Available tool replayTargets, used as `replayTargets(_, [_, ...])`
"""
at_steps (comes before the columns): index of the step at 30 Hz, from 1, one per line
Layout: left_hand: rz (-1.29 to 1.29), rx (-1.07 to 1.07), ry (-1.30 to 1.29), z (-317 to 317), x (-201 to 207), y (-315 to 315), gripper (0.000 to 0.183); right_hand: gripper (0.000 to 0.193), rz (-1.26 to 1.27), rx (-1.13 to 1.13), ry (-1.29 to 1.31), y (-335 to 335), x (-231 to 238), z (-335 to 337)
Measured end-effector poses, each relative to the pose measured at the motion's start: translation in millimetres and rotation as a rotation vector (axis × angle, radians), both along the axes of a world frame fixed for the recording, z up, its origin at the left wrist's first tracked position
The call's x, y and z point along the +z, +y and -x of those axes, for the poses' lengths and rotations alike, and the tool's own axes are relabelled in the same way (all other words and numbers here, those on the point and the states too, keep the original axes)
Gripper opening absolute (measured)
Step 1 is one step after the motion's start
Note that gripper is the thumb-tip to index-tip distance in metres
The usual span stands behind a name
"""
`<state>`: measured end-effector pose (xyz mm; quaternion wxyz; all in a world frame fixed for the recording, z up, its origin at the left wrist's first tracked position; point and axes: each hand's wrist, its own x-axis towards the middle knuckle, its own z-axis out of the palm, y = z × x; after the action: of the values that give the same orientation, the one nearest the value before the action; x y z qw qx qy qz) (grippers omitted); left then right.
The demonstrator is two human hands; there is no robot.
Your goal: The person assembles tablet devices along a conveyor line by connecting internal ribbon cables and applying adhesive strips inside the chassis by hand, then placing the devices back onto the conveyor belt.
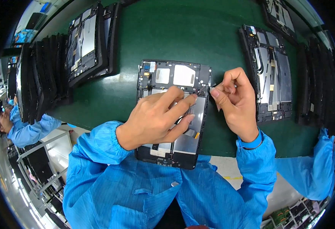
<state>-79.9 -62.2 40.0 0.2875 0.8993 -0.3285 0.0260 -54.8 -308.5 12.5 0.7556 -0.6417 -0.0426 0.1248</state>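
Note:
An opened tablet [203, 76] lies in front of me at the near edge of the green table, its inner parts showing: dark frame, silver plates and a battery area. My left hand [156, 116] rests over its middle with the fingers apart, the fingertips touching near a small round part at the right side. Its palm hides much of the inside. Just off the tablet's upper right edge, my right hand [236, 101] is closed in a pinch, thumb against forefinger. What sits between those fingertips is too small to make out.
On the green table [175, 30], more opened tablets [272, 72] lie at the right and a stack of tablets [85, 45] at the upper left. Rows of black trays [41, 76] stand at the far left. Co-workers in blue sleeves [33, 129] sit at both sides.

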Motion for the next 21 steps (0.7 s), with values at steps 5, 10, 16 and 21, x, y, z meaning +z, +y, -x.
replayTargets(5, [-0.086, -0.082, -0.088, -1.3, 0.9, -0.7, 0.049, 0.028, 0.059, -0.029, -0.145, 5.5, -3.6, -8.3])
replayTargets(10, [-0.015, -0.165, -0.201, -15.2, 1.6, 3.7, 0.052, 0.023, 0.187, -0.097, -0.425, 22.4, 1.7, -29.6])
replayTargets(16, [0.039, -0.295, -0.283, -32.9, -4.1, 12.3, 0.041, 0.026, 0.322, -0.032, -0.623, 32.5, 4.3, -49.5])
replayTargets(21, [0.066, -0.342, -0.279, -38.9, -6.4, 12.6, 0.032, 0.028, 0.356, 0.071, -0.645, 42.9, 9.2, -59.3])
